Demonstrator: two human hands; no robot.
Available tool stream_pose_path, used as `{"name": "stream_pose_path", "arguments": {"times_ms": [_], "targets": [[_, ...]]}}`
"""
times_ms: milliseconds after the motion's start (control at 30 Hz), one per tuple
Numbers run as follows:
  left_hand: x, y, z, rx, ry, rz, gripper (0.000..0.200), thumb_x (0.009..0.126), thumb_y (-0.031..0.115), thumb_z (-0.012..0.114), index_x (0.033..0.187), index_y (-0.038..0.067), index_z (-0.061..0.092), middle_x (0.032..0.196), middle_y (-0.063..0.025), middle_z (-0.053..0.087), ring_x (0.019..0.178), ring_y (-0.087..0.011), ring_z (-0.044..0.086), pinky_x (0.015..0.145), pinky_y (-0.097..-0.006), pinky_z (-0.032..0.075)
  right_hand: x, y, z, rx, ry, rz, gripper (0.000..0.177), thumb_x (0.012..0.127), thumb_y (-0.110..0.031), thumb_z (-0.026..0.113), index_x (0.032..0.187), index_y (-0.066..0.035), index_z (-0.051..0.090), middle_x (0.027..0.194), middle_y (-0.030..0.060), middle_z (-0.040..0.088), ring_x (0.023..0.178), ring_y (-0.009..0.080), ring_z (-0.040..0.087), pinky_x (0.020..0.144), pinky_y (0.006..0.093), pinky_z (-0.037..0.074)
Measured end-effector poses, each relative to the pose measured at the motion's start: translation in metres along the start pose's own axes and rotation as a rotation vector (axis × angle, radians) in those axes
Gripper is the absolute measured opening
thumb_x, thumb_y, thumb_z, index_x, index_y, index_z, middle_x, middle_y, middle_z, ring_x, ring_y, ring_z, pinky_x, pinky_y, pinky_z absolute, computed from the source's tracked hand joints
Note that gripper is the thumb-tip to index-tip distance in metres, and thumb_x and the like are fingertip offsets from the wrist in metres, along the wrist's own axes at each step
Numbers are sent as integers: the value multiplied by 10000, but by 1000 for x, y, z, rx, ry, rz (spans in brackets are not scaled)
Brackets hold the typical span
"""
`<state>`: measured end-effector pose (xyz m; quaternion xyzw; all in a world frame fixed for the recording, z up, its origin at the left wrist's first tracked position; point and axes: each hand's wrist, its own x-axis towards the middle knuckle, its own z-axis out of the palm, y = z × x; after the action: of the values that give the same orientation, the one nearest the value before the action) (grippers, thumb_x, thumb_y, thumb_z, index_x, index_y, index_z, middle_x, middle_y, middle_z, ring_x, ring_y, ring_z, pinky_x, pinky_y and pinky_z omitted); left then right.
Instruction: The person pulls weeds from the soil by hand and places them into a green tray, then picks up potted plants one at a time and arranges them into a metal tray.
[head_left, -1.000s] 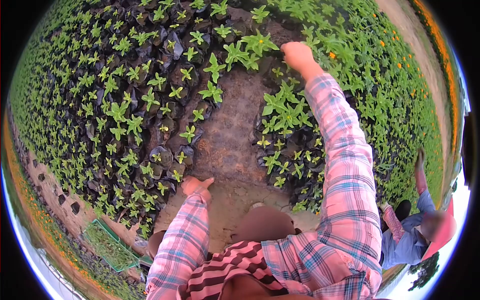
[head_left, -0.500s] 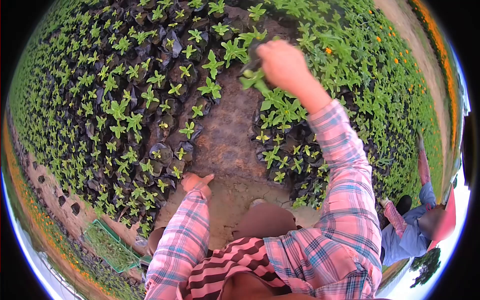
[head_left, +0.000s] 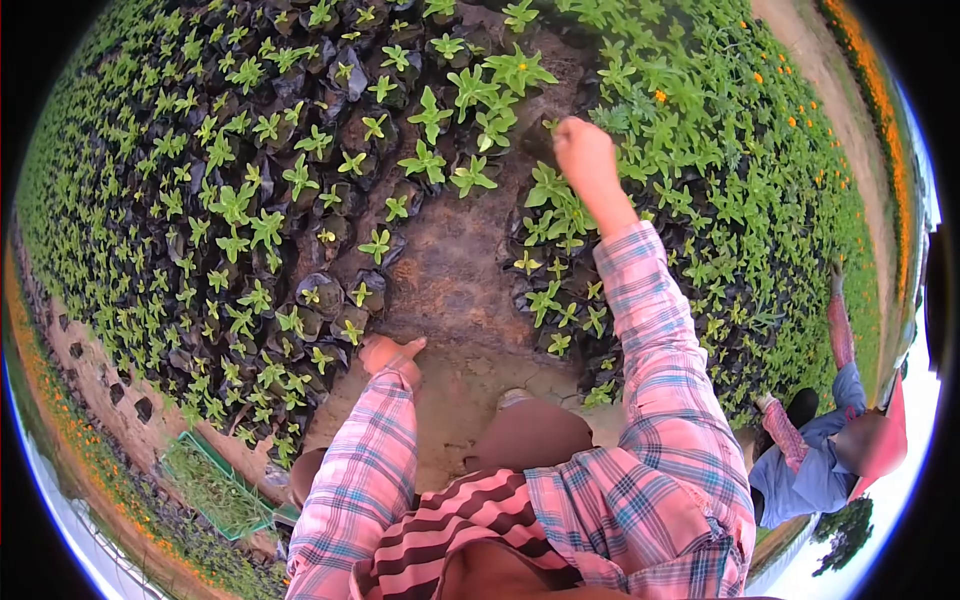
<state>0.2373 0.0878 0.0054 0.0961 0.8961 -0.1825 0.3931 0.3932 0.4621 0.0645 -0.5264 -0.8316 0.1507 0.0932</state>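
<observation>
My right hand [head_left: 588, 160] is closed at the left edge of the right-hand plants, beside a dark, blurred patch and a small green tip; what its fingers hold, if anything, is hidden. My left hand [head_left: 390, 355] rests low by the front edge of the left-hand plants, one digit stretched to the right and the others partly hidden, with nothing visible in it. Near it stands a seedling in a black bag [head_left: 368, 290]. A leafy seedling [head_left: 473, 177] stands at the edge of the bare soil strip [head_left: 450, 270] between the two groups.
Rows of bagged seedlings [head_left: 235, 205] fill the left; taller plants [head_left: 690, 130] with some orange flowers fill the right. A green crate [head_left: 215, 485] of plants lies lower left. Another person [head_left: 820, 450] crouches at the right, one arm toward the plants. My knee [head_left: 530, 435] is below the soil.
The bagged plant that was in my right hand is no longer seen there. That hand has moved slightly down and right. A leafy seedling now shows at the soil's upper left edge.
</observation>
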Motion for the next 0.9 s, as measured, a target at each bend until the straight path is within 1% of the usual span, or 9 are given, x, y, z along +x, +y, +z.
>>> {"name": "stream_pose_path", "arguments": {"times_ms": [67, 167, 400, 533, 567, 633, 667, 733, 900], "targets": [[0, 1, 0, -5, -22, 4, 1190, 485, 605, 820, 1327, -73, 322, 1237, -209, 513, 1120, -296, 545, 889, -392, 485, -3, 6, -10, -48, -47, 52, 156, 782, -186, 616, 864, -59, 655, 864, 155, 658, 846, 317, 633, 747, 396, 499], [-3, 4, -4, -41, -50, -75, 1186, 481, 604, 822, 1327, -64, 328, 1230, -209, 516, 1109, -297, 554, 878, -393, 494, -1, 7, -12, -117, -277, 110, 228, 786, -271, 638, 925, -93, 673, 915, 140, 670, 885, 309, 638, 752, 407, 511], [-2, 3, -3, -3, -24, -66, 1172, 477, 613, 818, 1316, -56, 348, 1214, -191, 533, 1098, -285, 561, 885, -382, 489, 1, 5, 0, -117, -118, 69, 179, 740, -223, 643, 816, -62, 657, 878, 131, 662, 849, 313, 633, 733, 412, 504], [0, 3, -1, 32, -11, -20, 1132, 483, 639, 799, 1281, -52, 391, 1202, -175, 545, 1097, -275, 557, 881, -366, 488, -21, -13, -38, 58, 159, -390, 93, 753, -118, 640, 793, -38, 614, 821, 116, 623, 843, 306, 598, 784, 396, 475], [-4, 3, -1, 58, 19, -7, 1104, 490, 655, 786, 1257, -49, 418, 1194, -161, 551, 1109, -267, 549, 876, -358, 489, -28, -22, -50, 64, 153, -390, 93, 753, -118, 640, 793, -38, 614, 821, 116, 623, 843, 306, 598, 784, 396, 475], [-4, 4, -2, 46, 13, -33, 1101, 494, 654, 785, 1257, -49, 417, 1192, -158, 552, 1105, -266, 551, 877, -359, 489, -42, -41, -71, 212, -24, -576, 97, 747, -91, 636, 809, -29, 595, 823, 110, 609, 861, 301, 589, 796, 392, 473], [-4, 4, -2, 32, 7, -53, 1098, 497, 653, 785, 1257, -50, 417, 1189, -156, 554, 1101, -264, 553, 878, -360, 488, -50, -50, -76, 214, -29, -579, 97, 747, -91, 636, 809, -29, 595, 823, 110, 609, 861, 301, 589, 796, 392, 473], [-7, 4, -6, 32, 4, -46, 1107, 497, 649, 788, 1265, -52, 407, 1189, -161, 552, 1091, -265, 558, 875, -361, 490, -64, -69, -79, 234, -130, -797, 109, 714, -56, 624, 805, -30, 571, 832, 115, 589, 875, 303, 572, 788, 390, 473], [-5, 4, -4, -4, -5, -55, 1126, 494, 634, 801, 1280, -57, 387, 1189, -177, 547, 1067, -269, 572, 862, -363, 497, -88, -100, -40, 218, -253, -1037, 82, 691, -72, 573, 730, -37, 510, 775, 87, 525, 818, 275, 531, 725, 379, 463]]}}
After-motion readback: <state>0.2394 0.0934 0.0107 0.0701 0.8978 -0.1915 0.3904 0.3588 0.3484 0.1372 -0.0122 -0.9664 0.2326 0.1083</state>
